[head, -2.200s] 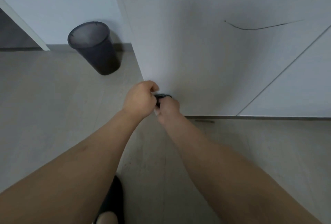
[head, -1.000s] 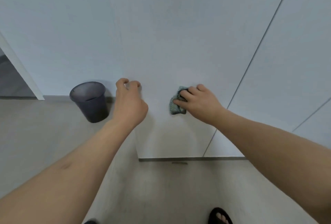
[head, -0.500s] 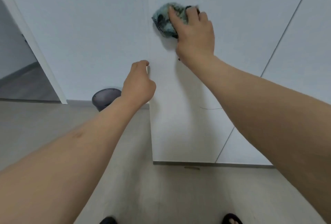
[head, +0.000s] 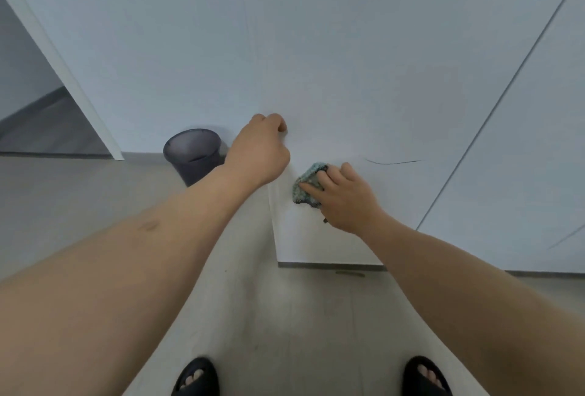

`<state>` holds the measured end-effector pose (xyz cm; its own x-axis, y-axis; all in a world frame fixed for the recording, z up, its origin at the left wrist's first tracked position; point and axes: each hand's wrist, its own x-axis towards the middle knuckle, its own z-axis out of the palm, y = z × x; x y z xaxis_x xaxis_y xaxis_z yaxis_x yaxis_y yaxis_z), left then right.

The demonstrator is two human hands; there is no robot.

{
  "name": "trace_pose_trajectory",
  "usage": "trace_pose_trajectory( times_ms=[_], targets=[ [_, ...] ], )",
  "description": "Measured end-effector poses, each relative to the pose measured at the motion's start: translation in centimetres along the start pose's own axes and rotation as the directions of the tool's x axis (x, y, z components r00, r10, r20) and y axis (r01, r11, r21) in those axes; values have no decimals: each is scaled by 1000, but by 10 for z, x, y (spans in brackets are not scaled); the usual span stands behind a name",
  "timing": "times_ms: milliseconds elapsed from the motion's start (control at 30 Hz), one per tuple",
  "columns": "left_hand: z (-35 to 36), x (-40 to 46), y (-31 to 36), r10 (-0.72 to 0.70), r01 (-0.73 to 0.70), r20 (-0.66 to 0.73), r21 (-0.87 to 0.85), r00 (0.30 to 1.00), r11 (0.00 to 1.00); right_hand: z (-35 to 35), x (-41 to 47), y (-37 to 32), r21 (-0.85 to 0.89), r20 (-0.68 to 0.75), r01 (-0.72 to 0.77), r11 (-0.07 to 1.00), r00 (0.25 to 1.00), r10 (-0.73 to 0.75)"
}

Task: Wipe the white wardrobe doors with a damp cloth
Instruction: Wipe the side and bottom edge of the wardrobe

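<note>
Fingers (head: 319, 181) of our right hand (head: 346, 202) are spread over the cloth (head: 305, 188), pressing it flat on the low part of the wardrobe door (head: 364, 85). Our left hand (head: 258, 150) curls round the door's edge to steady it. Best bet: keep firm even pressure and overlap strokes toward that dark mark (head: 392, 162). Bin (head: 193, 155) sits behind.

Right hand (head: 345, 202): centre of the frame, presses a crumpled teal cloth (head: 307, 188) flat against the white wardrobe door (head: 364, 79).
Left hand (head: 258, 152): fingers curled round the door's left edge.
Dark round plastic bin (head: 193, 155): left of centre, on the grey floor (head: 79, 199).
Black sandals (head: 196, 378): bottom edge.
</note>
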<state>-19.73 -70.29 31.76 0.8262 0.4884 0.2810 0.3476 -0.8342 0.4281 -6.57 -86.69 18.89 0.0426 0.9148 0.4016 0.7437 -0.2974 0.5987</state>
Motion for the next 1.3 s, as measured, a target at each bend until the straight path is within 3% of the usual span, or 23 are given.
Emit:
trace_pose_trajectory(
  times_ms=[100,200,300,400,500,600,633,667,733,800,900,967,1033,1133,1233,1300],
  targets=[
    [8,3,10,-42,41,47,28,998,999,-15,16,26,22,-170,-107,994,979,109],
    [2,7,28,-82,81,13,28,997,996,-60,49,81,25,-376,-267,963,890,257],
    [0,8,41,-102,102,-22,-16,995,995,-107,66,143,26,-413,-456,890,806,425],
    [6,6,52,-108,107,-30,-53,994,993,-127,42,176,111,-335,-599,793,729,597],
    [22,5,57,-88,87,-13,-79,996,993,-108,3,163,133,-213,-705,697,666,715],
    [43,2,59,-82,83,9,-102,997,991,-69,-3,104,316,156,-864,391,454,877],
    [47,0,58,-72,72,5,-107,997,992,-56,-1,76,357,224,-863,358,451,864],
    [56,-1,59,-56,56,3,-107,998,993,-40,-4,49,376,257,-834,404,513,819],
    [63,-2,59,-20,19,-7,-89,1000,996,-11,-17,8,336,267,-705,625,708,654],
    [66,-2,60,8,-7,12,-61,1000,998,4,-41,2,244,267,-598,764,798,540],
    [68,2,63,6,-7,-4,-55,1000,998,9,-68,40,234,136,-523,820,853,504],
    [73,1,68,-2,0,-32,-77,999,997,4,-80,73,211,44,-547,810,833,551],
    [79,-1,73,-5,1,-39,-91,999,996,6,-95,93,187,42,-683,706,723,689],
    [95,-9,74,31,-31,-3,-67,1000,997,17,-125,83,126,307,-882,455,470,827],
    [108,-11,63,49,-49,49,-4,998,999,37,-123,43,35,565,-956,291,260,784],
    [114,-11,52,47,-48,64,6,997,999,54,-106,20,17,644,-977,212,173,745]
  ],
)
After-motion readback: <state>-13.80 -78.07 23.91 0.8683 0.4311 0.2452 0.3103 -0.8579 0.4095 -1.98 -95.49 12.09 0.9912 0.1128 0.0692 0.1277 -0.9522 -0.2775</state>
